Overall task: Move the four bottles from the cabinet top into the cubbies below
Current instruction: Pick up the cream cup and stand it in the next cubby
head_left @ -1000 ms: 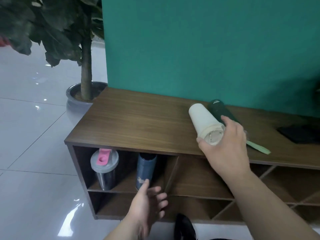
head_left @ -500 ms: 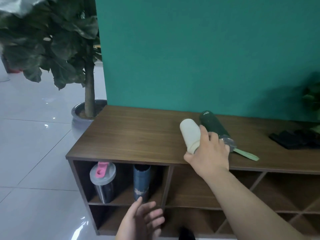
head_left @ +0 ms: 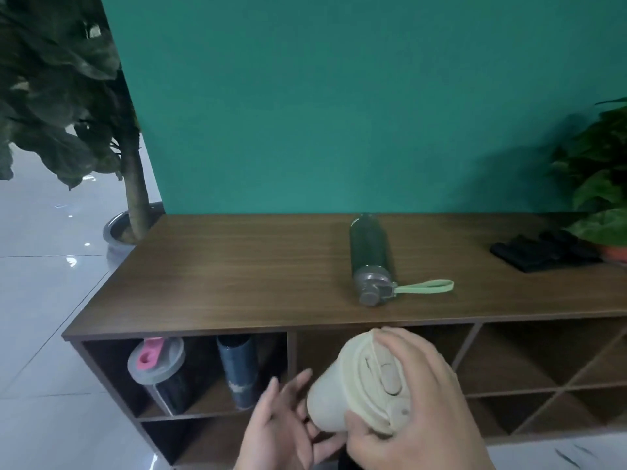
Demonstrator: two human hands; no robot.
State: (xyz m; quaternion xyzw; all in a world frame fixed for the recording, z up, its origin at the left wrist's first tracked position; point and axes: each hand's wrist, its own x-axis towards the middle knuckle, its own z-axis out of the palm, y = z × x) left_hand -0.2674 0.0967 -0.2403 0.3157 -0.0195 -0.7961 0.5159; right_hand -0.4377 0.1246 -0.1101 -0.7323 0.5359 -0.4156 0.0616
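My right hand grips a cream bottle by its lid end, held tilted in front of the middle cubby, below the cabinet top. Fingers spread, my left hand touches the bottle's lower end from the left. A dark green bottle with a grey cap and a light green strap lies on its side on the cabinet top. In the upper left cubby stand a grey shaker bottle with a pink tab and a dark blue bottle.
A black folded item and a potted plant sit at the right end of the cabinet top. A large potted tree stands on the tiled floor at the left. A teal wall runs behind. More cubbies open to the right.
My right hand lifted the cream bottle off the cabinet top and brought it down in front of the cubbies. My left hand rose to meet it. The green bottle stays on top.
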